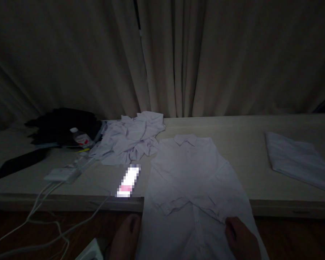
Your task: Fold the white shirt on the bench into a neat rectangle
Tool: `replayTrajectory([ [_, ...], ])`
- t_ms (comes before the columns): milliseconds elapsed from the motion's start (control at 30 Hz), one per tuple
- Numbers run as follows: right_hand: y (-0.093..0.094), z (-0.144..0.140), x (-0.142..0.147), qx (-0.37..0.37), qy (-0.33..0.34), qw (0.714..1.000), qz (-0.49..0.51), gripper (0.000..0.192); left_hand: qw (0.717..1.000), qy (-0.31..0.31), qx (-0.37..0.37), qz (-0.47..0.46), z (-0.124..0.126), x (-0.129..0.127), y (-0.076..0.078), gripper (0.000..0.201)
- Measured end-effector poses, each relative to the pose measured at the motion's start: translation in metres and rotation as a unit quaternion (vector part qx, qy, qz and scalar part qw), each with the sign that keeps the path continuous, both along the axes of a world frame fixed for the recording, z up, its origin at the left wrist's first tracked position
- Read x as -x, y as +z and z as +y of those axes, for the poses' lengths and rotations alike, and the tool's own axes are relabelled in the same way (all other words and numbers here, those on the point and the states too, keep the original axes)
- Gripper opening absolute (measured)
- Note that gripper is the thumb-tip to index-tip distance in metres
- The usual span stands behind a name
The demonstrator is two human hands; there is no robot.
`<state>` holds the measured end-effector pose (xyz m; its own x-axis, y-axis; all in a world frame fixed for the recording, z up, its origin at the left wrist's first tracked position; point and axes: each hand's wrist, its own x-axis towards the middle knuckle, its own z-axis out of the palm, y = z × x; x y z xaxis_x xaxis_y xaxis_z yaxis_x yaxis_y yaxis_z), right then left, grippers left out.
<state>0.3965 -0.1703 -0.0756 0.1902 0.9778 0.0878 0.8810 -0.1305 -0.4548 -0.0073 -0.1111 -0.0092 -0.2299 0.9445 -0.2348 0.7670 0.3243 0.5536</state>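
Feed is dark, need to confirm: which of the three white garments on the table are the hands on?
The spread-out collared shirt in the middle; left hand and right hand grip its hem. The crumpled pile and folded garment lie untouched.

A pale counter (233,126) runs across the dim room in front of closed beige curtains (178,57). A crumpled heap of white clothes (130,139) lies toward the back, left of centre. Just in front of it, near the front edge, a lit phone screen (128,180) glows. Further left sits a dark pile of fabric (59,124) with a small plastic bottle (79,137) lying against it, and a white power adapter (62,174) whose cables (43,220) trail off the counter toward the floor. A folded white garment (295,159) rests at the far right.
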Motion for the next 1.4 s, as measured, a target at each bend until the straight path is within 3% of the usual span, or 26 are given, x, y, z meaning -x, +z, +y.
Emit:
replayTrajectory([
  [233, -0.004, 0.0, -0.001, -0.024, 0.006, 1.0, -0.003, 0.021, 0.997, -0.064, 0.008, 0.037, 0.028, -0.059, 0.003, 0.031],
  [500, -0.005, -0.001, -0.002, -0.023, -0.008, 1.0, -0.008, 0.021, 0.991, -0.103, -0.004, 0.086, 0.029, -0.071, -0.007, 0.029],
  [967, -0.003, 0.0, 0.0, -0.032, -0.004, 0.999, 0.002, 0.018, 0.992, -0.092, -0.009, 0.09, 0.025, -0.063, -0.01, 0.031],
  [1067, -0.006, 0.0, -0.002, -0.032, -0.006, 0.999, 0.002, 0.019, 0.997, -0.046, 0.013, 0.053, 0.02, -0.043, -0.005, 0.034],
  [1167, -0.009, 0.0, -0.003, -0.036, -0.002, 0.999, 0.001, 0.02, 0.999, 0.01, 0.027, 0.034, 0.012, -0.006, -0.003, 0.039],
  [1267, -0.009, 0.0, -0.002, -0.035, 0.003, 0.999, 0.003, 0.02, 0.998, 0.017, 0.015, 0.052, 0.003, 0.022, -0.006, 0.04],
  [1333, -0.008, 0.0, -0.001, -0.036, 0.004, 0.999, 0.006, 0.019, 0.999, 0.013, -0.002, 0.05, 0.001, 0.02, -0.007, 0.038],
  [1400, -0.007, 0.0, 0.0, -0.033, 0.002, 0.999, 0.008, 0.018, 1.0, -0.007, -0.011, 0.027, 0.003, 0.001, -0.007, 0.037],
])
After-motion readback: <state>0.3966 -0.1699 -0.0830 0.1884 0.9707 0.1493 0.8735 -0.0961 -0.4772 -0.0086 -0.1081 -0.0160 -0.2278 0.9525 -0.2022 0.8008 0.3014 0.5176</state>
